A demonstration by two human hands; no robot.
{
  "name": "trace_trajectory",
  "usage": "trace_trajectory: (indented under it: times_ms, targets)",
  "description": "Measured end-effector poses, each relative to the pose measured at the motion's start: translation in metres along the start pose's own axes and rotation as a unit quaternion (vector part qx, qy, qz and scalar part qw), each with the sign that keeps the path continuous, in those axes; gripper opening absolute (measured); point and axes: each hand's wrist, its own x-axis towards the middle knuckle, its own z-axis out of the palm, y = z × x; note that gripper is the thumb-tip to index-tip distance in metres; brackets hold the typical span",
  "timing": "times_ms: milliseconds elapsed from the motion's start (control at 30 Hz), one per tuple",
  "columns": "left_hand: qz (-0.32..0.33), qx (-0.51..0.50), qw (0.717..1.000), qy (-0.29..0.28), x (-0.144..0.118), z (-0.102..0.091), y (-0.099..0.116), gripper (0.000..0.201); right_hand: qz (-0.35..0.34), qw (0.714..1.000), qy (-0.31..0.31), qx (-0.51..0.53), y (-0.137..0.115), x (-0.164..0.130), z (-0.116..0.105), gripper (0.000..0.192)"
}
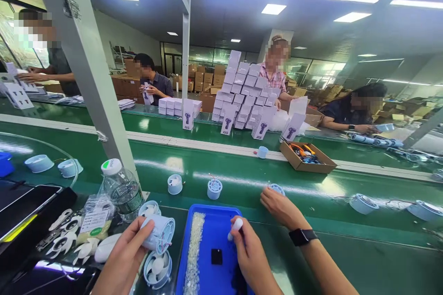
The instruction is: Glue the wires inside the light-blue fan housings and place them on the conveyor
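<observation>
Fingers [138,232] of the left hand [121,262] are wrapped round a fan shell [159,234], held up just over the near edge of the desk [346,262], grille end facing right. Right hand [251,258] has its fingers pinched shut on a small white cap [236,225], hovering above the blue tray [214,235].

Big stuff first: long green belt [242,175] runs across, white boxes [242,96] stacked on the far side where other people work. A third hand with a watch [282,207] reaches in from the right and touches a little round part [277,189] on the belt, so that's a co-worker, not the wearer. Closer in there's a water bottle [121,189], another fan shell [157,268] lying below the held one, and a strip of tiny white bits [194,249] in the tray.

The shell looks like thin, light plastic, stiff but probably crackable at the grille, so I'd grab it round the barrel. The cap looks slippery and easy to drop; fingertip pinch only.
</observation>
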Motion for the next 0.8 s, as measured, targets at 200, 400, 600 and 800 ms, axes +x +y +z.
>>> trace_trajectory:
  times_ms: [200,400,600,800]
  targets:
    - [-0.013,-0.023,1.0,-0.011,-0.001,-0.01,-0.003,0.033,0.0,0.998,0.056,-0.016,0.006,-0.005,-0.003,0.025]
    - [-0.067,-0.05,0.996,0.008,0.004,-0.019,-0.006,0.046,0.0,0.998,0.054,-0.025,0.012,-0.004,0.0,0.034]
    - [-0.051,-0.049,0.997,-0.014,-0.001,-0.016,-0.004,0.039,-0.01,0.999,0.038,-0.023,0.01,-0.004,0.003,0.026]
    - [-0.01,-0.047,0.999,-0.023,-0.01,-0.002,-0.002,0.031,-0.012,0.999,-0.004,-0.052,0.006,0.0,0.009,0.03]
